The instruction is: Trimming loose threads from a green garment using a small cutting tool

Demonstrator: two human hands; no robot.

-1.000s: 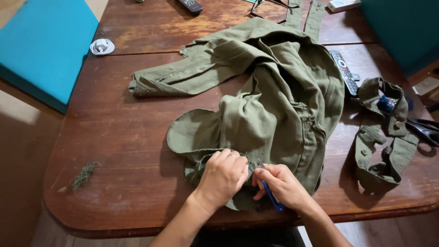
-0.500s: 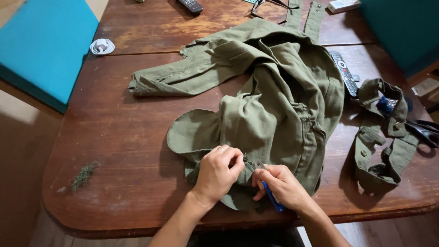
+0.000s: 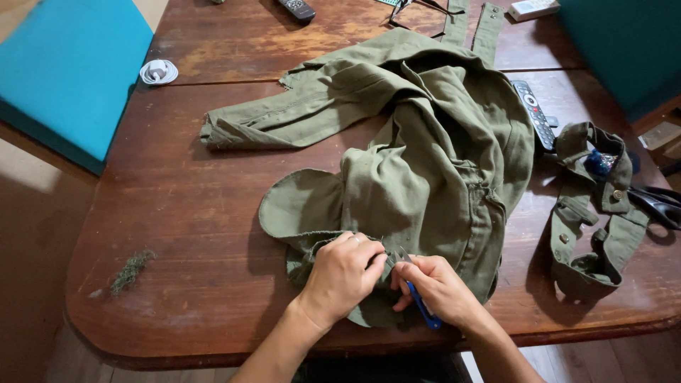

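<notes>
**A:** Quick, hands. What's your left doing?

**B:** My left hand (image 3: 345,273) is knuckles-up at the near edge of the wooden table (image 3: 213,213), wrist coming in from below, fingers curled and pinching a fold of the olive green jacket (image 3: 425,163). Closed on cloth, right at the hem.

**A:** Right?

**B:** My right hand (image 3: 438,287) sits just beside the left, nearly touching it, forearm angled in from lower right. Fingers wrapped shut around a small blue-handled cutting tool (image 3: 420,303). The blue handle pokes out under my palm; the metal tip points up-left toward the pinched fold, between the two hands. Can't tell whether the tip is in the fabric.

**A:** Where's the jacket?

**B:** Spread over the middle of the table, crumpled, one sleeve stretched out to the left, its bottom edge bunched under my hands at the near rim.

**A:** Around it?

**B:** A separate strip of olive fabric with snaps (image 3: 592,213) lies to the right, apart from the jacket, with black scissors (image 3: 656,202) at its far side. A black remote (image 3: 533,113) is partly tucked beside the jacket's right edge. White coiled cable (image 3: 158,71) far left, a little tuft of green thread scraps (image 3: 130,270) near left, teal chair cushion (image 3: 64,71) beyond the table.
</notes>
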